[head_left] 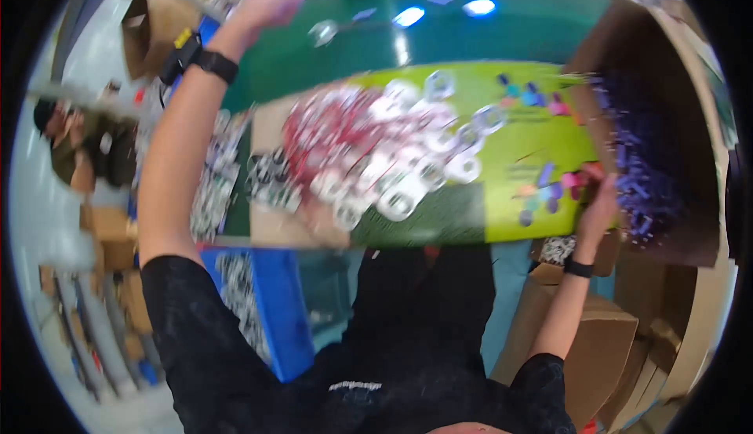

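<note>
My left hand (271, 7) is raised over the far left of the table, smeared by motion; a greyish see-through shape shows beside it, and I cannot tell whether it is held. At the right, my right hand (600, 203) is by the near wall of an open cardboard box (667, 58) filled with small purple pieces (643, 175). Its fingers are blurred, close to pink and purple bits (553, 191) on a yellow-green sheet (533, 140). Between my hands lies a heap of white ring-shaped parts (400, 199) with tangled red wires (329, 124).
A green mat (353, 50) covers the table's far side, with a clear round piece (322, 32) on it. Black-and-white parts (274, 175) lie left of the heap. Below the edge stand a blue bin (282, 308) and cardboard boxes (588, 332). Another person (102, 144) is at far left.
</note>
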A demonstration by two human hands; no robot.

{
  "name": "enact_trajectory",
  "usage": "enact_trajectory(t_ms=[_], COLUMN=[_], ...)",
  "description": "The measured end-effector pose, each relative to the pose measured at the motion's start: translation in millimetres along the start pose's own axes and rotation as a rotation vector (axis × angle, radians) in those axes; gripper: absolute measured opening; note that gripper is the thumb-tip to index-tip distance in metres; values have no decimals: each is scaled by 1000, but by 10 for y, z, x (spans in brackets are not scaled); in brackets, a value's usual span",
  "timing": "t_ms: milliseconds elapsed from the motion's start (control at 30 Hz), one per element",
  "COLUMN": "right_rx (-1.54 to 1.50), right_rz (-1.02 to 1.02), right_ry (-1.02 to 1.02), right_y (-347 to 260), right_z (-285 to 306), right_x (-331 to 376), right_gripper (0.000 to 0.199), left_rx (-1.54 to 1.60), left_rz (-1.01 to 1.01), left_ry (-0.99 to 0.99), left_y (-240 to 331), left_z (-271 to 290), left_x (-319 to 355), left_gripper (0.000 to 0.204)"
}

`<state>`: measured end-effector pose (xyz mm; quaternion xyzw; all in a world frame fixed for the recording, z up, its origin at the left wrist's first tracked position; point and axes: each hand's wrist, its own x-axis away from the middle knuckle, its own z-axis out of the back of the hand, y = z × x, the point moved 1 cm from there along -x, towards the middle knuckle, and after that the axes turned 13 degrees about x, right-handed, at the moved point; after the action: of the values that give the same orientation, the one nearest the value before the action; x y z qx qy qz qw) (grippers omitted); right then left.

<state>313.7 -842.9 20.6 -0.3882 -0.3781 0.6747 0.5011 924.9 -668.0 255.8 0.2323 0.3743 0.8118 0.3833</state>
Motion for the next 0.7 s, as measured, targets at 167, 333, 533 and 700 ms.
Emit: enact_trajectory(t_ms=[167, 333, 533, 700], right_rx=[-118, -41, -20, -6], right_rz=[-61, -57, -58, -14], right_ry=[-37, -52, -65, -64], right_y=[218, 35, 119, 79], right_z=[76, -21, -53, -66], right_x=[-71, -19, 5, 12], right_gripper=[65, 65, 63, 59], left_rx=[75, -344, -200, -305], left_rz=[-109, -123, 112, -47], left_ry=[29, 280, 239, 313], left_y=[355, -725, -1646, -1769], left_z=[220, 72, -612, -1005], left_x=[1584, 2752, 3169, 3221], left_gripper=[51, 32, 35, 34])
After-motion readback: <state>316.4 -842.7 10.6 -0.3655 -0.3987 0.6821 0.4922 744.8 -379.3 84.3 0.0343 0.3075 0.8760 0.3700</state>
